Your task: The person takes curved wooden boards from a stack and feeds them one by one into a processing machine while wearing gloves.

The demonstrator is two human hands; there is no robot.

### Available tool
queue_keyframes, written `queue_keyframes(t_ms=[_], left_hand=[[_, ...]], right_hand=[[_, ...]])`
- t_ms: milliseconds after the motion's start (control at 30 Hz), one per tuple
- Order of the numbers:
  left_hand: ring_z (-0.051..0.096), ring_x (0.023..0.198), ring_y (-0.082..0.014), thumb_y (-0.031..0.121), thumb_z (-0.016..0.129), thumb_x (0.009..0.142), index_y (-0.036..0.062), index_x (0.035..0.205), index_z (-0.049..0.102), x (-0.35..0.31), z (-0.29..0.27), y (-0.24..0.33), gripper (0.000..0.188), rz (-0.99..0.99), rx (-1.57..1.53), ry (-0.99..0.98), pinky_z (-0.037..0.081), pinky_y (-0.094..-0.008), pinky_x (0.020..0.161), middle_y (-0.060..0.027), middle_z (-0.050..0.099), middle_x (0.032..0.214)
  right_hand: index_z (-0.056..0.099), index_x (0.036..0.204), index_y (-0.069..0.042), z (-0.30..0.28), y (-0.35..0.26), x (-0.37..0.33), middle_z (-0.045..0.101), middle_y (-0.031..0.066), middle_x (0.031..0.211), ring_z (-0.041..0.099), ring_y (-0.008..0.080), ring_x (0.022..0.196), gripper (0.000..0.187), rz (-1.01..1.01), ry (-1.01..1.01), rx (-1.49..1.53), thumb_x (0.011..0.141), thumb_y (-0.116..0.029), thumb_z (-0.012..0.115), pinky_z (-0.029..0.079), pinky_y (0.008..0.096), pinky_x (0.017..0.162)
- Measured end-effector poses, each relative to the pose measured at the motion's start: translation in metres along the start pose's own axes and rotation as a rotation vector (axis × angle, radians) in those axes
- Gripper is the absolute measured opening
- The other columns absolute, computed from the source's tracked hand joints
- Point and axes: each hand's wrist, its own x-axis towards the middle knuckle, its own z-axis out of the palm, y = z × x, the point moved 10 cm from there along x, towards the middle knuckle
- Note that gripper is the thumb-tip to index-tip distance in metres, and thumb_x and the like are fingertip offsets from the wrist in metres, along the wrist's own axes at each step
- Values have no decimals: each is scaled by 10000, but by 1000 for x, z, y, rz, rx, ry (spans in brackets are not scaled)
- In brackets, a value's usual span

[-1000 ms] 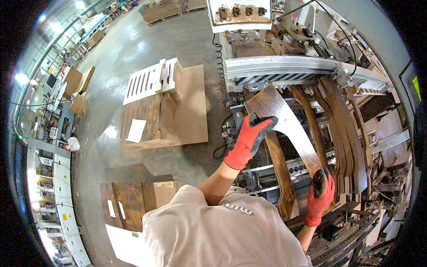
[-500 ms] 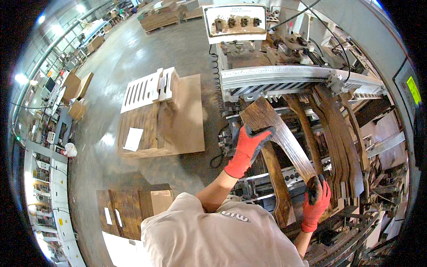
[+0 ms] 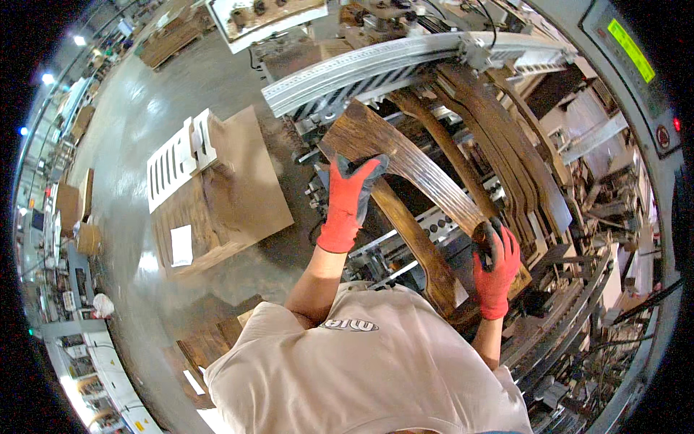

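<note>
With my left hand (image 3: 347,199) and right hand (image 3: 497,271) grasping the brown board (image 3: 406,158) near opposite ends, I should support both evenly.

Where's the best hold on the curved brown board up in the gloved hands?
I'd grip the board at both ends, from the wearer's side: left hand at the wide end's near edge, right hand around the narrow tip. It's long, slanted and wider at the far end, so one hand alone might let it tip.
</note>
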Motion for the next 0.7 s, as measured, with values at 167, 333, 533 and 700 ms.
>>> queue_keyframes(t_ms=[167,333,533,700], left_hand=[[619,955,-214,-51,699,755,8,1234,457,-6,16,-3,540,-59,-74,-43,520,-305,820,-115,592,1100],[576,957,-158,-10,727,749,12,1213,484,-15,14,4,524,-43,122,6,479,-265,826,-82,592,1077],[574,848,-108,-5,718,759,26,1163,505,-31,51,42,459,173,384,-142,469,-230,701,-50,611,1015],[548,628,-64,-27,694,769,48,1130,509,-47,62,49,412,55,359,-160,411,-192,512,-26,627,884]], right_hand=[[539,1165,-53,-2,13,-6,508,167,1290,468,388,1171,547,38,32,-2,656,-112,730,380,485,985],[516,1201,-56,2,17,-6,504,173,1296,466,390,1179,588,62,13,33,653,-95,725,383,477,990],[511,1217,-51,3,16,-1,506,178,1294,470,391,1175,586,42,22,102,660,-53,694,379,466,1001],[529,1236,-73,-6,14,1,519,164,1281,478,386,1165,616,33,56,100,640,-43,684,384,463,998]])
